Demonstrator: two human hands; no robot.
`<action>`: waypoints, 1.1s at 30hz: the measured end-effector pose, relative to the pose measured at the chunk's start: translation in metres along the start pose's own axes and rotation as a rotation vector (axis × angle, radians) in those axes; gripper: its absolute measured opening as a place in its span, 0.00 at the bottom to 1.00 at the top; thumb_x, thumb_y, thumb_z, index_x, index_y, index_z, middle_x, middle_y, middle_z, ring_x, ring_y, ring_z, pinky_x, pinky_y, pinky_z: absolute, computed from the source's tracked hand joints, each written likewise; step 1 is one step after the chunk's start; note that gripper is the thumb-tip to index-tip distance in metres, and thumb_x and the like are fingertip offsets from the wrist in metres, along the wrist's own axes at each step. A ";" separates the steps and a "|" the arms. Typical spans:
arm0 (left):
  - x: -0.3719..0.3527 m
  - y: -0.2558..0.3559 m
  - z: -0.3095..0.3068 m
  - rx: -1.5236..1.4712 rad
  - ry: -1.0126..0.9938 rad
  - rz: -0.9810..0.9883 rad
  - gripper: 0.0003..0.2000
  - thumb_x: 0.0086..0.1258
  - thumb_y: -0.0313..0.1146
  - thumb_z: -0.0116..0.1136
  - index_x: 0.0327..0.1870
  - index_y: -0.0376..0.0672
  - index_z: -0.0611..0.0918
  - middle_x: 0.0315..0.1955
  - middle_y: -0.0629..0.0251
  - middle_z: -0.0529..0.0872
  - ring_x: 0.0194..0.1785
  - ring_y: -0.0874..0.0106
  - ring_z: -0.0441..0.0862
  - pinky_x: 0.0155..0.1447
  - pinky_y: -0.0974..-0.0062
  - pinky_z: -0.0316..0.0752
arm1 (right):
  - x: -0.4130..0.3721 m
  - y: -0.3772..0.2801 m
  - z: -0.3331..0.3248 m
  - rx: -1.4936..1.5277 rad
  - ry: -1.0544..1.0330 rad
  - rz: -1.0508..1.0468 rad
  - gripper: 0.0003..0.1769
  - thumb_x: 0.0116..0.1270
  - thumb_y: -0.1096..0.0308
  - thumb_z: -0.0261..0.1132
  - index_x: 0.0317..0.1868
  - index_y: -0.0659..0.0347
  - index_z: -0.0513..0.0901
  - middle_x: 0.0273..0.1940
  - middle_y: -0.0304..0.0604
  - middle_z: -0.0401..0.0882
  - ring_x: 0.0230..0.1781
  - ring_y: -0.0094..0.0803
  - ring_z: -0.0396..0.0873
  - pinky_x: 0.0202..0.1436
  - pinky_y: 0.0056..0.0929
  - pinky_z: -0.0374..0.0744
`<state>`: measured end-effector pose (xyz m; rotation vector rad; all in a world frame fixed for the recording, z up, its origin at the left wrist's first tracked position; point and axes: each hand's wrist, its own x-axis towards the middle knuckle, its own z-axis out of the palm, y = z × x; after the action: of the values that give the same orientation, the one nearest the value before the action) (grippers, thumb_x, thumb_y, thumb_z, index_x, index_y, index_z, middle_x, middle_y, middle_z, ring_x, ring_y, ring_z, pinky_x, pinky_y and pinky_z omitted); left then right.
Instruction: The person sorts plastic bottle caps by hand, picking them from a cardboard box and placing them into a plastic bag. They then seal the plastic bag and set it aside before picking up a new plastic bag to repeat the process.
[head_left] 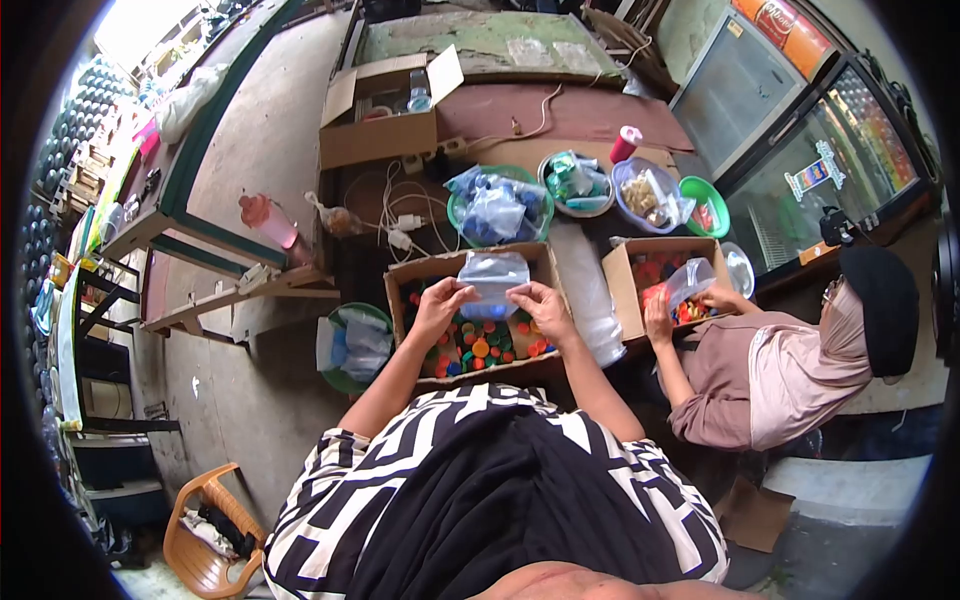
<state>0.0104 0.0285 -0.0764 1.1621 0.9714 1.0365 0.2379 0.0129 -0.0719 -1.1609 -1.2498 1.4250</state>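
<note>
My left hand (447,303) pinches one side of a clear plastic bag (497,268), and my right hand (542,308) pinches the other side. The bag is stretched between them, with blue showing at its lower part. Below lies an open cardboard box (423,266) holding loose, round plastic caps (480,348) in red, orange, green and blue. Both hands are over this box, and the bag hides part of its contents.
A co-worker (770,370) at right handles a bag (690,280) over another cardboard box (622,290). Basins of filled bags (497,208) stand behind; a green basin (360,383) is at left. Clear plastic sheeting (588,300) lies between the boxes. White cables (400,222) trail behind.
</note>
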 end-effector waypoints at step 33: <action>-0.062 -0.071 -0.032 0.701 -0.239 0.022 0.11 0.55 0.24 0.66 0.41 0.35 0.85 0.43 0.55 0.77 0.43 0.60 0.79 0.45 0.66 0.76 | -0.049 0.066 0.030 -0.849 -0.038 -0.189 0.07 0.59 0.69 0.66 0.34 0.63 0.85 0.44 0.47 0.76 0.45 0.43 0.74 0.52 0.39 0.72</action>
<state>-0.0266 -0.0310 -0.1478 1.8240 1.1662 0.5516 0.2135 -0.0464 -0.1315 -1.4956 -2.0233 0.7663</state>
